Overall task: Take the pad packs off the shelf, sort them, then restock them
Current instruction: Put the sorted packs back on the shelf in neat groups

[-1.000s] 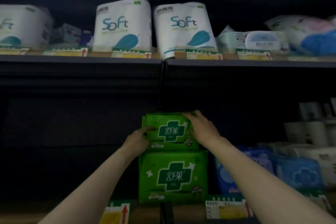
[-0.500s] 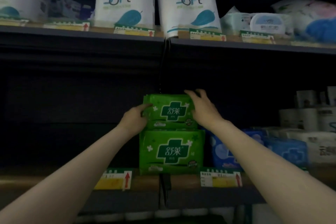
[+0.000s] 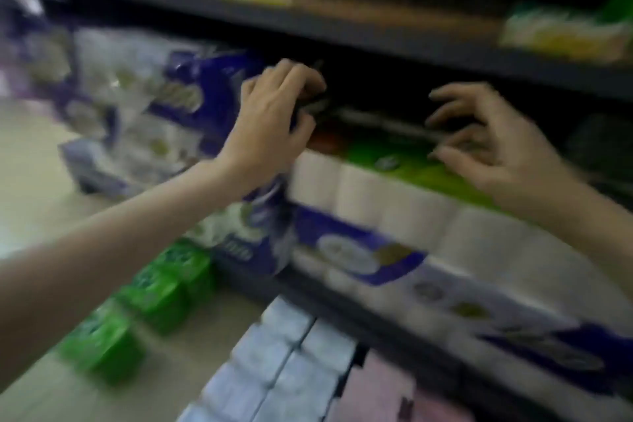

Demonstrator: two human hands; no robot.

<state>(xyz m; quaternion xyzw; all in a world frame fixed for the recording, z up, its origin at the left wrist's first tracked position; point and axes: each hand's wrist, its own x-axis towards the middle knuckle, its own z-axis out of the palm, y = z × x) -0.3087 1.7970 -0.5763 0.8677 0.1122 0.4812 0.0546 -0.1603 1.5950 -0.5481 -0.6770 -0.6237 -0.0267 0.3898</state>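
We are low at the shelving, view badly smeared. Our left hand (image 3: 274, 113) is up at the dark gap under the shelf board (image 3: 376, 34), fingers curled as if pinching something thin and dark at the gap's edge; we cannot tell what it is. Our right hand (image 3: 486, 144) hovers to the right, fingers spread and loosely bent, tips just over a green pack (image 3: 394, 154) lying flat on top of the big tissue-roll bundle (image 3: 394, 216); whether the tips touch it we cannot tell. This green pack looks like one of the pad packs, wedged between bundle top and shelf board. More green packs (image 3: 144, 298) sit on the floor, near left, beside blue and white packs (image 3: 274, 363) in the near middle. Risks as we judge them: the gap is tight, so dragging the pack out could snag it on the board or crumple the wrapper. The bundle's plastic is slick and soft, so a pull might tip the purple bundle (image 3: 212, 106) on the left or slide the flat pack off the far side, out of reach. With this blur, we may also grab the wrong item in the dark.
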